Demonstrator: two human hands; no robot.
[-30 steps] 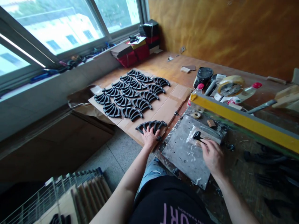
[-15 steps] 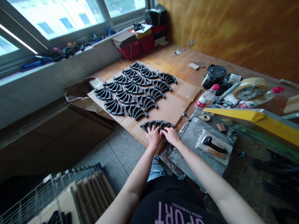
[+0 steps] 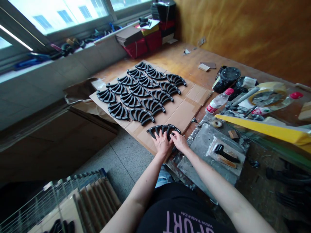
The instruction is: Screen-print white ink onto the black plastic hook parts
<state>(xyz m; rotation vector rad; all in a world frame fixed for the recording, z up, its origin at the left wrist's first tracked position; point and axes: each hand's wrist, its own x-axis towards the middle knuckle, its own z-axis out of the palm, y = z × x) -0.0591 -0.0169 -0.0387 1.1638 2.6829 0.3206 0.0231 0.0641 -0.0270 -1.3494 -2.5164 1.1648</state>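
Note:
A fan of black curved handle-like pieces [image 3: 159, 128] lies at the near end of a flat cardboard sheet [image 3: 182, 106]. My left hand [image 3: 162, 143] rests on the fan from the near side, its fingers spread over the lower ends of the pieces. Close beside it, my right hand [image 3: 179, 141] has its fingers bent around the lower part of a piece at the fan's right end. The fingertips of that hand are partly hidden. Farther along the sheet, several similar black fans [image 3: 139, 91] lie in close rows.
Right of the sheet are a metal plate [image 3: 206, 142] bearing one black handle-like piece [image 3: 225, 153], a bottle with a red cap [image 3: 218, 101], a tape roll [image 3: 269, 94] and a yellow-edged board [image 3: 262, 127]. A wire rack [image 3: 36, 204] stands at lower left. Stacked boxes [image 3: 145, 40] sit behind.
My view has shifted slightly. Both hands stay at the near fan; the left hand's fingers reach a little farther over the pieces, and the right hand's fingers are more curled.

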